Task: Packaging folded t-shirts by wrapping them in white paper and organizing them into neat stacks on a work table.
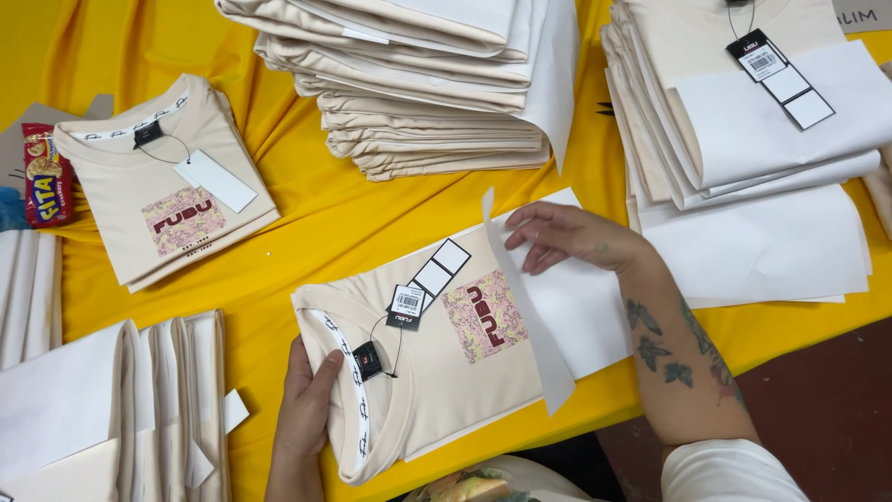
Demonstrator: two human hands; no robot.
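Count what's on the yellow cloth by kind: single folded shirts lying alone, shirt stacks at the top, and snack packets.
Single folded shirts: 2, one under both hands, one at upper left
Shirt stacks at the top: 2
Snack packets: 1
Total: 5

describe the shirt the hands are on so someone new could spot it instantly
Start at the yellow table cloth and go to its near edge, between the two hands. The folded cream shirt lies there, left hand at its collar, right hand on the white paper sheet beside it. Unlike the lone shirt at upper left, it lies sideways with black-and-white hang tags on its chest.
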